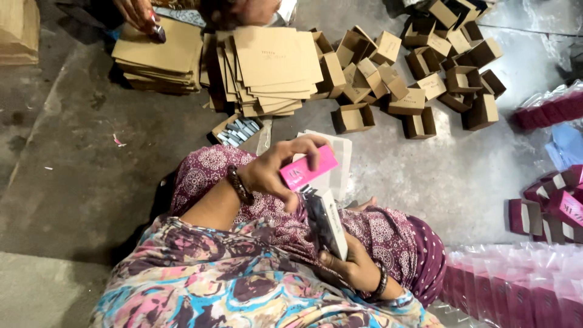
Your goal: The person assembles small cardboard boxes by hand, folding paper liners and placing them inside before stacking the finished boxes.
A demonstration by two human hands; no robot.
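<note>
Brown boxes (419, 67) beyond pink carton (306, 170)

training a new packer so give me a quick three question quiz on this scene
1. True or false: the left hand holds a pink box.
2. What lies stacked flat by the other person's hand? A) cardboard sheets B) bottles C) towels
3. Fill in: the right hand grips a dark and ____ carton.
Key: 1 true; 2 A; 3 white.
</note>
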